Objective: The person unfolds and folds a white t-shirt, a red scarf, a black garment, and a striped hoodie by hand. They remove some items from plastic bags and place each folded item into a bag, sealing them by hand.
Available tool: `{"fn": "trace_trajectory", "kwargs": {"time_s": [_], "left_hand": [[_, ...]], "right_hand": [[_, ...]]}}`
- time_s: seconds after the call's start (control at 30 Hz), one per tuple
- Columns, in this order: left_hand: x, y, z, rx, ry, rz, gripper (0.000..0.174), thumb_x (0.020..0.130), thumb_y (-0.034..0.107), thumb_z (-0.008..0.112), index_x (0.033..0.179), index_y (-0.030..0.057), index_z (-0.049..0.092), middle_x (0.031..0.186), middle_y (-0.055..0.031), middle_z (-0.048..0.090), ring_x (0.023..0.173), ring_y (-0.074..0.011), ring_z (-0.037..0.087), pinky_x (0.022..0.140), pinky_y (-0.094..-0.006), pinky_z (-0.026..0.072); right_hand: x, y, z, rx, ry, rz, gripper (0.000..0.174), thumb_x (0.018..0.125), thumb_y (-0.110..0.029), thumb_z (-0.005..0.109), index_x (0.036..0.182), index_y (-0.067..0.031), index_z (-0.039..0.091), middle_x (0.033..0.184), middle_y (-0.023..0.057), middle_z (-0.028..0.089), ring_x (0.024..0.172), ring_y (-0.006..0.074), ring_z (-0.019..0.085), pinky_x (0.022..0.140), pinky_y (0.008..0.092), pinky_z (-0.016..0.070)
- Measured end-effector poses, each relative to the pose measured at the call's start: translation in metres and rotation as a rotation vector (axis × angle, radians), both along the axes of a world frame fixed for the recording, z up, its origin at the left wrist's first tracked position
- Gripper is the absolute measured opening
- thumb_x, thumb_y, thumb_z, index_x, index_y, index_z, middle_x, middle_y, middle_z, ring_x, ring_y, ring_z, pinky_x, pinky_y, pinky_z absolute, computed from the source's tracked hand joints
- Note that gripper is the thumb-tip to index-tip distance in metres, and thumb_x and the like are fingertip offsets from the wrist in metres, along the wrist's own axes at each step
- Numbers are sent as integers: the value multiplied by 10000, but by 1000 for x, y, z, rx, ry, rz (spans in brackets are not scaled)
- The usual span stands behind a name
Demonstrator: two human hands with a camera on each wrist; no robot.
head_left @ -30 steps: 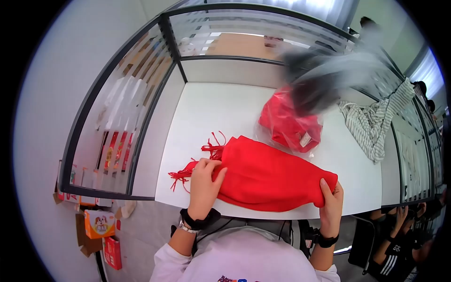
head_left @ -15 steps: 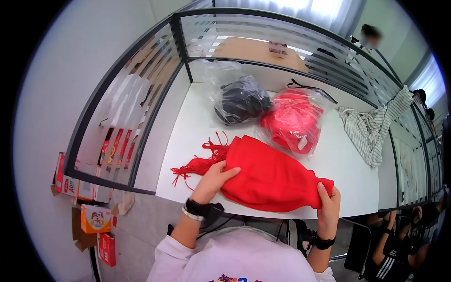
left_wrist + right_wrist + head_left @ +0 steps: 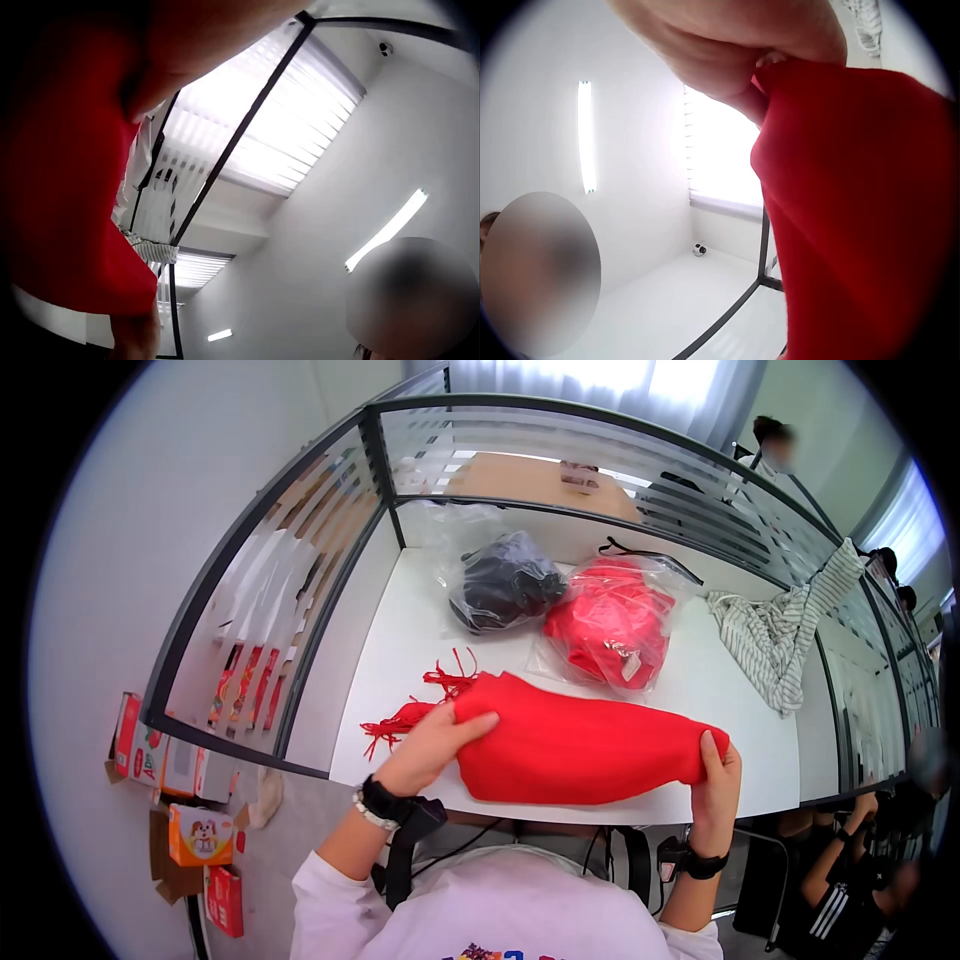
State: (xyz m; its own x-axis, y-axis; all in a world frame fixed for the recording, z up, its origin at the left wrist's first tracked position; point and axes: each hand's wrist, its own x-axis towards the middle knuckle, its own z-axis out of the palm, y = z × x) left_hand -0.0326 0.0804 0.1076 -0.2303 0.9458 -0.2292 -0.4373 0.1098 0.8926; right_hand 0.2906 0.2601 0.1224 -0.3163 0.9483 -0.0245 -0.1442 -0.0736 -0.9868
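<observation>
Only legible txt: "AD", dk caps on the red/white carton at lower L of head view, tilted w/ the carton. Poss. more chars next to it, can't confirm. Rest = print seen but not readable:
- orange box: cartoon dog face, txt too small.
- red box just below it: white marks, illegible.
- red packs behind L panel: marks, too small.
- white tag on clear bag w/ red item: too small.
- white shirt: multicolor print, cut by bottom edge, approx one "2"-like char, n/c.

Wrist cams: no legible txt.
</observation>
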Motion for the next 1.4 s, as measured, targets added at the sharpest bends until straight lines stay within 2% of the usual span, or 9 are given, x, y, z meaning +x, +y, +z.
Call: {"fn": "trace_trajectory", "kwargs": {"time_s": [0.27,0.73,0.83,1.1,1.13,1.17,1.23,1.27,1.4], "left_hand": [[-26,9,118,202,341,128,288,1018,243,637,1177,4,662,1086,-53,723,972,-123,676,901,-283,523],[22,-30,256,747,915,318,317,972,279,702,1148,25,635,989,-63,707,871,-113,677,793,-240,554],[73,-87,293,726,745,228,596,941,161,680,1402,-95,402,1214,-227,616,1130,-283,622,1006,-392,508],[119,-142,309,846,1073,429,723,980,79,628,1554,-90,222,1337,-203,586,1144,-224,635,981,-319,545],[107,-133,298,893,1125,388,520,976,148,660,1412,-28,438,1212,-141,653,1044,-176,659,925,-273,541],[91,-119,286,929,1174,343,352,972,217,692,1270,35,653,1086,-78,721,944,-127,683,869,-228,538],[61,-82,264,816,1156,263,330,964,142,676,1280,44,674,1145,-71,721,1012,-135,678,926,-244,532],[47,-63,246,774,1112,270,332,966,128,668,1285,36,667,1162,-73,717,1023,-136,677,930,-251,533],[-14,13,153,623,552,126,352,980,117,630,1308,-12,624,1241,-93,688,1092,-170,663,970,-299,522]], "right_hand": [[-3,24,56,157,177,99,287,1040,-203,602,1176,43,657,1118,107,711,1022,170,675,931,314,519],[32,-13,151,367,320,37,388,1008,-253,660,1272,28,611,1163,109,697,1020,161,685,899,269,537],[57,-29,177,472,361,-25,369,1001,-266,674,1247,6,635,1134,92,701,982,138,686,855,251,541],[117,-80,182,995,268,-52,469,1052,-254,542,1441,7,519,1455,207,539,1320,226,564,1074,343,504],[113,-81,187,712,449,44,475,1061,-229,510,1475,1,479,1507,212,485,1384,234,502,1097,339,486],[111,-81,173,1133,165,-2,455,1065,-203,498,1480,-16,483,1501,200,495,1379,219,507,1059,312,508],[92,-60,157,1316,11,-19,457,1054,-191,528,1486,-47,489,1426,166,572,1309,201,567,1031,317,515],[81,-50,155,715,158,37,413,1032,-189,580,1424,-59,551,1315,113,645,1200,161,621,1015,341,508],[30,29,89,166,265,250,293,1003,-196,634,1268,-72,622,1177,45,695,1057,115,642,942,328,497]]}}
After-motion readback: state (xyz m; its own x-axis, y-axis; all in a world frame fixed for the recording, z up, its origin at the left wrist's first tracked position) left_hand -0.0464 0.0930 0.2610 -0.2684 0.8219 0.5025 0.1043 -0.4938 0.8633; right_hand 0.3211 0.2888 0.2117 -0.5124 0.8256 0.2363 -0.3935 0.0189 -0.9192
